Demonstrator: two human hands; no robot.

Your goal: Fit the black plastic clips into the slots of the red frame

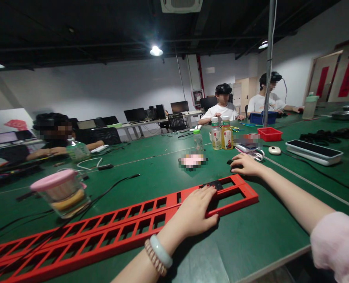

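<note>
A long red slotted rack lies flat across the green table. My left hand rests on its right end, fingers flat and pressed down beside a small black piece sitting in a slot. My right hand reaches further out, fingers curled over a small dark object on the table, just past the rack's end.
A pink-lidded clear container and black cables lie left. Drink bottles, a red bin, a blue bin and a white-edged tray stand ahead and right. Other people sit around the table.
</note>
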